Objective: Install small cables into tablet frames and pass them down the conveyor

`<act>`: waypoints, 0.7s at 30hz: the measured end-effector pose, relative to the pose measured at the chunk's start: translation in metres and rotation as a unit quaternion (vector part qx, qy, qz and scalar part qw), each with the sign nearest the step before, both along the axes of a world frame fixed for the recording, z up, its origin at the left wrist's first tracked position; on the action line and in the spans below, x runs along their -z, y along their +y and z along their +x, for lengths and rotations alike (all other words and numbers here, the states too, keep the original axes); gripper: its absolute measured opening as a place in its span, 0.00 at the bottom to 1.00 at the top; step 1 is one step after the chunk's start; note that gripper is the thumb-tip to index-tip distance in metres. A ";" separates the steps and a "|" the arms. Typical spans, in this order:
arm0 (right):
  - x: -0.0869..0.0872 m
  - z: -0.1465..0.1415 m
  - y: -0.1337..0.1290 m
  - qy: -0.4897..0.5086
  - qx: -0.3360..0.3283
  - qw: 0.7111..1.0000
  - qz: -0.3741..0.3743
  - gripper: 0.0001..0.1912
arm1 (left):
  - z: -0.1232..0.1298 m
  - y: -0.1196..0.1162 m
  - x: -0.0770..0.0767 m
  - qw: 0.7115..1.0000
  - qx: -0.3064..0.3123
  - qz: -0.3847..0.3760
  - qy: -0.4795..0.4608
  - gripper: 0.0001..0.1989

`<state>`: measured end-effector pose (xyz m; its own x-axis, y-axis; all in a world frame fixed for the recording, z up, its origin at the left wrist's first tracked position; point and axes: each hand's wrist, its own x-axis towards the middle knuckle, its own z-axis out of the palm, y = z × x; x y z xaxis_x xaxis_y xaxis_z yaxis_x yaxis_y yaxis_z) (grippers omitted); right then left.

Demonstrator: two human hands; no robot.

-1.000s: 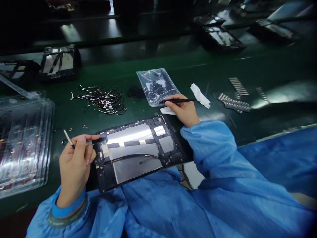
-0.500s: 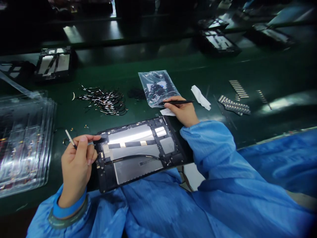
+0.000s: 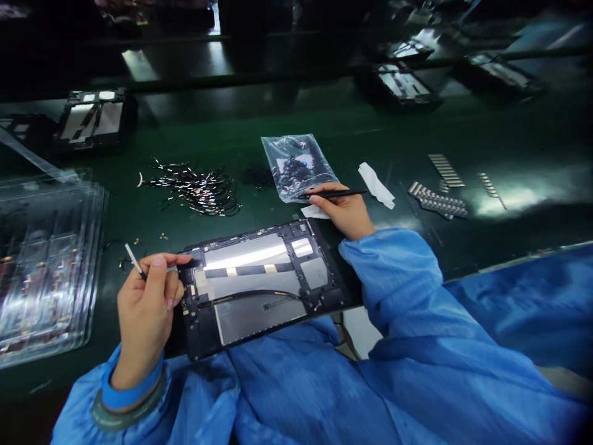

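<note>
At the near edge of the dark green desk point(image 3: 208, 139), between the two hands, lies a flat black rectangular tablet body point(image 3: 204, 324), turned slightly askew with its inside facing up. A shiny silver metal plate point(image 3: 250, 250) fills its middle, crossed by a flat black strip point(image 3: 250, 270) with two pale gold patches; below that bows a thin black cable point(image 3: 254, 292). Two pale rounded panels point(image 3: 302, 248) sit towards its right end. The left hand point(image 3: 146, 303) grips a thin white-ended dark stick point(image 3: 132, 254), forefinger stretched to the tablet body's upper left corner. The right hand point(image 3: 345, 211) is closed around a slim black pen-like tool point(image 3: 347, 193), its tip at the near edge of a clear plastic bag point(image 3: 299, 162) of small black parts point(image 3: 296, 172).
</note>
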<state>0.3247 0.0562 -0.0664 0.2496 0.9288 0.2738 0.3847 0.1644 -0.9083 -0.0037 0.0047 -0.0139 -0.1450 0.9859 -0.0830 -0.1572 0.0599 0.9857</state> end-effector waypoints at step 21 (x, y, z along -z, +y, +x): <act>-0.069 -0.089 -0.049 0.223 -0.193 0.950 -0.097 0.08 | 0.021 -0.016 -0.018 0.948 0.282 -0.137 -0.055 0.22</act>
